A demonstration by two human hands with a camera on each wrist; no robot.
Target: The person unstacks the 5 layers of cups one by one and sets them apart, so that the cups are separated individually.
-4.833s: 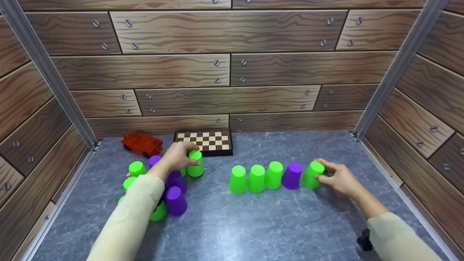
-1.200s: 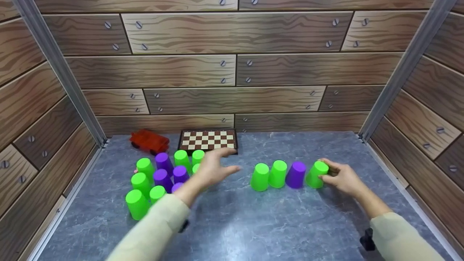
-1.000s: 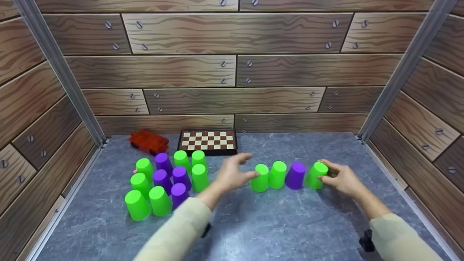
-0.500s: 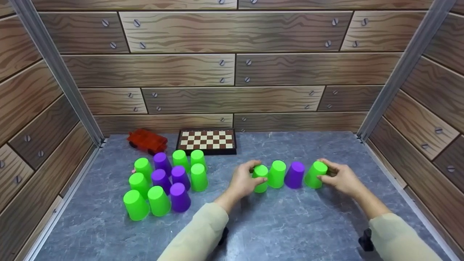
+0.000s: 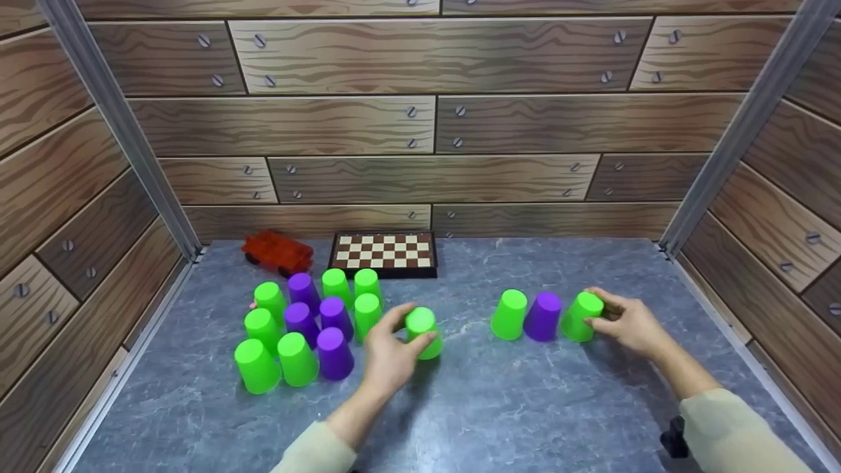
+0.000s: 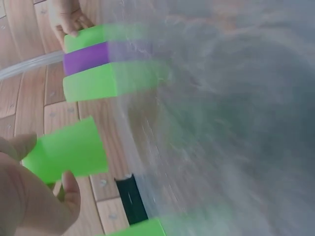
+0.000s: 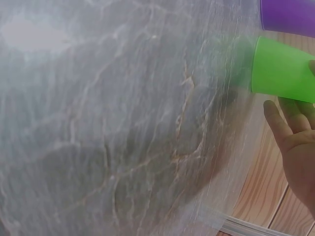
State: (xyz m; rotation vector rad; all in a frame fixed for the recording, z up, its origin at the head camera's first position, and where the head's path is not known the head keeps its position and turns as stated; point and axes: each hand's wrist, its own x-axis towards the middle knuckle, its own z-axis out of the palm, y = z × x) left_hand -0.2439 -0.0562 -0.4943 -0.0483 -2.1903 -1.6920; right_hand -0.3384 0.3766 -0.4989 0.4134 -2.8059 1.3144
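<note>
My left hand (image 5: 394,348) grips an upside-down green cup (image 5: 424,332), between the cup cluster on the left and the short row on the right; the left wrist view shows the same green cup (image 6: 66,152) held by my fingers (image 6: 29,196). My right hand (image 5: 624,322) holds the rightmost green cup (image 5: 581,315) of a row with a purple cup (image 5: 543,316) and another green cup (image 5: 509,314). In the right wrist view that green cup (image 7: 283,71) lies against my fingers (image 7: 290,132).
A cluster of several upside-down green and purple cups (image 5: 299,328) stands at the left. A chessboard (image 5: 384,251) and a red toy car (image 5: 277,251) sit by the back wall. Wood-pattern walls enclose the grey stone-pattern tabletop (image 5: 493,407).
My left hand reached right, took the leftmost green cup from the row and has carried it left toward the cluster. The right hand has stayed on its green cup.
</note>
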